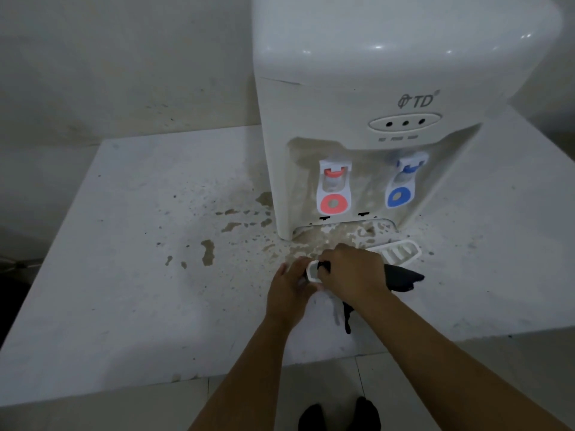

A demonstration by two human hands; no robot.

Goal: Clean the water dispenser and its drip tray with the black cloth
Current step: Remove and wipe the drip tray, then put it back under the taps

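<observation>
Stained tabletop (130,275) holds the dispenser (357,104). Left hand (289,290) grips the drip tray (312,270); right hand (354,275) clutches the cloth (401,276). Hard wiping could flick the light tray loose.

The water dispenser (357,88) bears the brand "TD" above three indicator lights, whose labels are unreadable.

The right hand (351,273) hides most of the black cloth (401,276) and the middle of the drip tray (401,251). Whether its grip pinches the cloth cannot be told. The water dispenser (389,104) is cut off at twelve o'clock. The small print under its indicator lights (404,122) is too blurred to read.
</observation>
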